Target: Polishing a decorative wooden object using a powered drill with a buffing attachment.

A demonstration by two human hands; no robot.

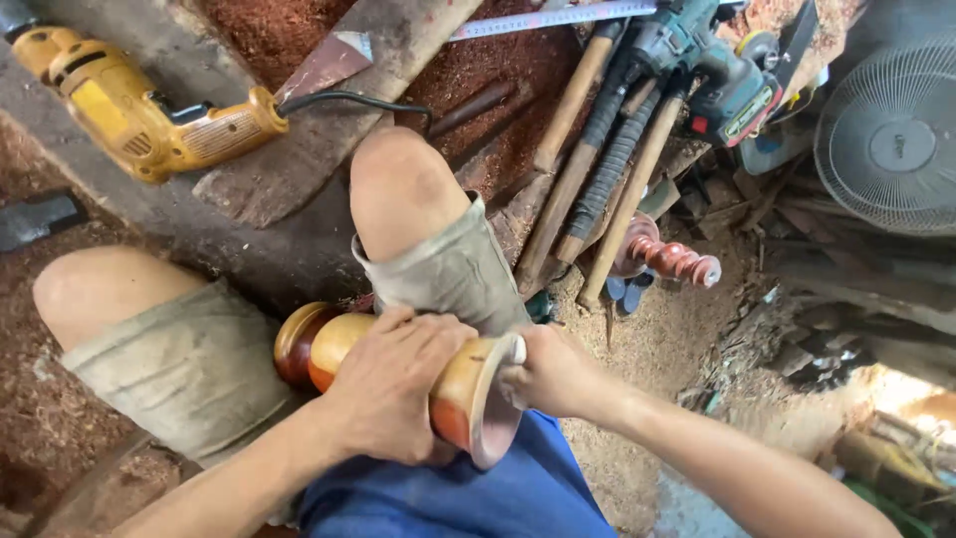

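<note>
Seated worker's view, looking down over both knees to a floor [687, 339] covered in reddish sawdust. A white fan [889, 130] stands at the upper right. A yellow corded drill [129, 110] lies on a plank [329, 130] at the upper left. A bundle of long-handled tools [597, 169] leans together beyond the right knee, with a teal power tool [717, 70] above them, a measuring tape [548, 17] along the top edge, and a small dark turned spindle [672, 259] lying near their lower ends.

The work is a turned wooden piece [468, 394], vase-like, orange-brown and glossy, lying crosswise on the lap between the thighs, its rounded end toward the left thigh and its flared open mouth toward the right. The left hand [398, 384] is wrapped over the narrow waist of the piece, fingers closed around it and pressing it down onto the lap. The right hand [548, 374] is closed at the rim of the mouth; it appears to pinch something small and pale against the rim, but what it is cannot be told.

Judged from this pose, the step is hand finishing of the rim. To do it well, the left hand should pin the waist firmly so the piece cannot roll, while the right hand works in light, even strokes around the rim, the piece being turned a little at a time so the thin flared edge is not chipped.
</note>
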